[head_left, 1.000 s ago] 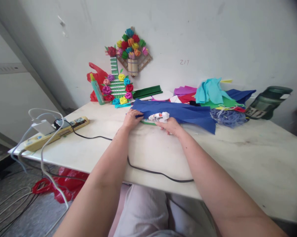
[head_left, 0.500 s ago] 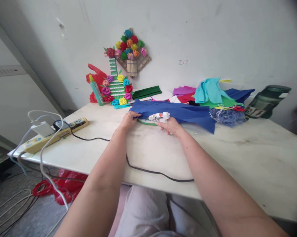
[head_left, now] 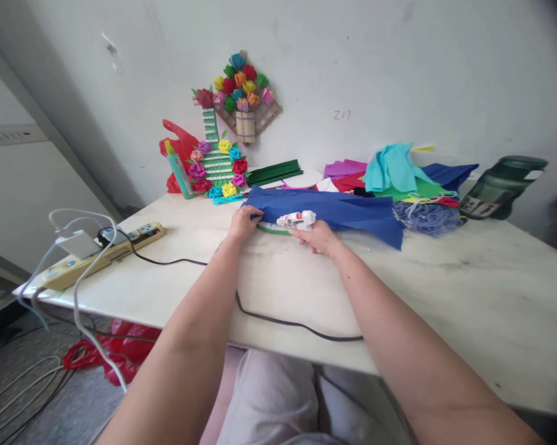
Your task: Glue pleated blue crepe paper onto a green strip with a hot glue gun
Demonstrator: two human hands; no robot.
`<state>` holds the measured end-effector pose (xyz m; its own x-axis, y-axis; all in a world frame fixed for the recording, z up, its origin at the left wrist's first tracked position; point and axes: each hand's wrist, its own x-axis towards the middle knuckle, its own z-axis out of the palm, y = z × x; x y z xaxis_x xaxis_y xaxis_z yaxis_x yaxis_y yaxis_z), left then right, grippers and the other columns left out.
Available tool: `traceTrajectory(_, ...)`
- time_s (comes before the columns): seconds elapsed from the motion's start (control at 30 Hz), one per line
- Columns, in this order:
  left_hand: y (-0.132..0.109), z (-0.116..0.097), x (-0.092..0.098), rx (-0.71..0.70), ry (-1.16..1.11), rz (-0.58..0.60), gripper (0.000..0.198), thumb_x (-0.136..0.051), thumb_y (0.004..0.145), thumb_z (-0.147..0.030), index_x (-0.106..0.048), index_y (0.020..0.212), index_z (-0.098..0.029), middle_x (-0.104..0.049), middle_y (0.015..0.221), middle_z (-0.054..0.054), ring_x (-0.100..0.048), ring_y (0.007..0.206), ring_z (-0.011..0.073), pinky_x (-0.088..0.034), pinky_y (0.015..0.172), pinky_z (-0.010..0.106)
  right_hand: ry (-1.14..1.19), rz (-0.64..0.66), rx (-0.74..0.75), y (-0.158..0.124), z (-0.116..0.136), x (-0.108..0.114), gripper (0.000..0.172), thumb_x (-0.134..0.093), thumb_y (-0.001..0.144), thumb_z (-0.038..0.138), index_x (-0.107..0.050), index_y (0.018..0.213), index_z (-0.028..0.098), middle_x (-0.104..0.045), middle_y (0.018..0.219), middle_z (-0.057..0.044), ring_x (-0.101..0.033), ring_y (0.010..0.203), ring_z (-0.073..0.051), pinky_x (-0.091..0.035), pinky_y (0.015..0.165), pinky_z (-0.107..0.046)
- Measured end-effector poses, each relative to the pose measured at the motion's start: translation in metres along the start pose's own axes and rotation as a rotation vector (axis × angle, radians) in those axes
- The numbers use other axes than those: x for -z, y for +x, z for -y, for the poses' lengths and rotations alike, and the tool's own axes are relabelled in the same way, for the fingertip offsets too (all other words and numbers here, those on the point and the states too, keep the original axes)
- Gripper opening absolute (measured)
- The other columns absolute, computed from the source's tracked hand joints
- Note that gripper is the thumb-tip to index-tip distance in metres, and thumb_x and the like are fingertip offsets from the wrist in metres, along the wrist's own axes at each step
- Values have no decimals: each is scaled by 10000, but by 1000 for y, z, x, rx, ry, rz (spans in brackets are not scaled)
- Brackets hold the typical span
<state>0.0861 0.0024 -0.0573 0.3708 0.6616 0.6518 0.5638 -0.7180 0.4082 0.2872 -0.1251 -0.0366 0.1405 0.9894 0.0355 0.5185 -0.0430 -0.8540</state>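
Note:
My right hand [head_left: 319, 237] is closed around a white glue gun [head_left: 296, 219] with a printed pattern, its nose pointing left. Under it runs the curved green edge [head_left: 273, 230] of a round piece, mostly covered. A wide dark blue sheet [head_left: 334, 210], fabric or paper, lies just behind both hands. At the sheet's left front edge my left hand [head_left: 244, 224] has its fingers pinched together on the blue material. A short gap separates the left fingertips from the gun's nose.
A power strip [head_left: 107, 254] with cables and a black cord [head_left: 278, 320] cross the table's left and front. Behind stand a flower-decorated guitar [head_left: 218, 157] and a green glue bottle [head_left: 179, 170]. Coloured sheets [head_left: 392, 168] and a dark green water bottle [head_left: 503, 188] are at right.
My left fingers have drawn together and lifted slightly at the blue sheet's edge. The glue gun in my right hand has shifted very little; the view moved slightly.

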Motion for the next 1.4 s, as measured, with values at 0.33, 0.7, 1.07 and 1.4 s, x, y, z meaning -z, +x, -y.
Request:
traceTrajectory(0.33,-2,-6,1,-11,34,79,231,-510,636,-65,-695,697,-189,-636,940,41,-572,905,174,-449,872,310,60,5,42,0,-1,1,281,-640,708,393,-639,738,113,-618,576,-15,-388,281,-41,-335,270,-180)
traceTrajectory(0.7,-8,-16,5,-146,208,232,307,-498,669,-118,-727,800,-274,-558,1143,-20,-495,977,179,-404,939,321,119,-12,75,-1,-2,4,271,-622,715,401,-611,687,132,-599,539,5,-385,292,-39,-334,284,-167)
traceTrajectory(1.07,-8,-13,6,-114,212,271,405,-484,668,-94,-698,930,-318,-520,1152,-20,-460,1047,177,-346,1005,335,170,46,93,1,-7,8,248,-632,711,370,-602,678,126,-604,535,3,-388,290,-43,-319,276,-176)
traceTrajectory(1.4,-4,-2,4,-28,28,295,403,-462,642,-100,-701,927,-255,-568,1120,21,-486,1097,182,-271,1055,363,-21,20,-1,1,0,3,282,-646,699,395,-636,758,120,-616,586,-24,-398,283,-48,-324,271,-185)
